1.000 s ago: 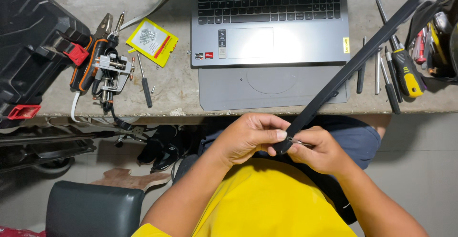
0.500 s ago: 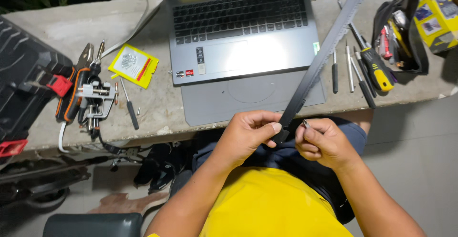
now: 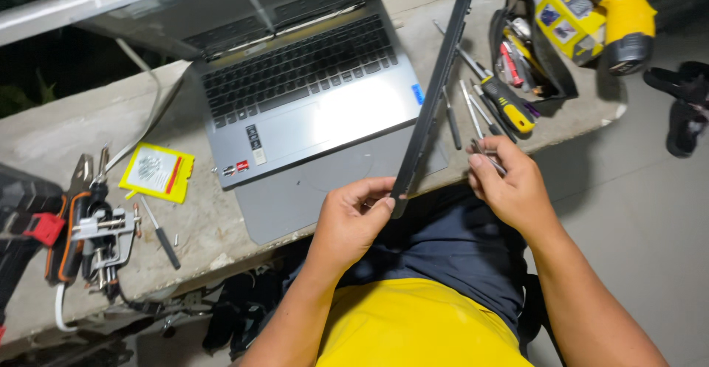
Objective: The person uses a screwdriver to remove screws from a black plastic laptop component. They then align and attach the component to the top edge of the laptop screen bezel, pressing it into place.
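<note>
Left hand (image 3: 353,223) closed around the near end of a long, thin black strip (image 3: 437,86), thumb and fingertips pinching its lower tip just above the lap. Strip slanting up and away to the far right, crossing over the right edge of the open grey laptop (image 3: 310,105) and running out of the top of the view. Right hand (image 3: 509,186) just right of the strip, apart from it, fingers curled narrow around a small slim metal piece (image 3: 493,162); too small to tell what kind. Both hands hovering near the front edge of the concrete ledge (image 3: 185,219), over dark trousers and a yellow shirt.

Laptop lying open on the ledge, keyboard facing up, screen tilted back at the far side, with a flat grey panel (image 3: 295,197) under its near edge. Right of the strip, several screwdrivers (image 3: 473,108) lying loose, one with a yellow-and-black handle (image 3: 508,105), beside an open black tool pouch (image 3: 535,49). Far right, a yellow power drill (image 3: 628,5). Left of the laptop, a small yellow packet (image 3: 157,173), a single dark screwdriver (image 3: 161,234), and a clutter of pliers and a small metal clamp (image 3: 100,234) at the left edge.
</note>
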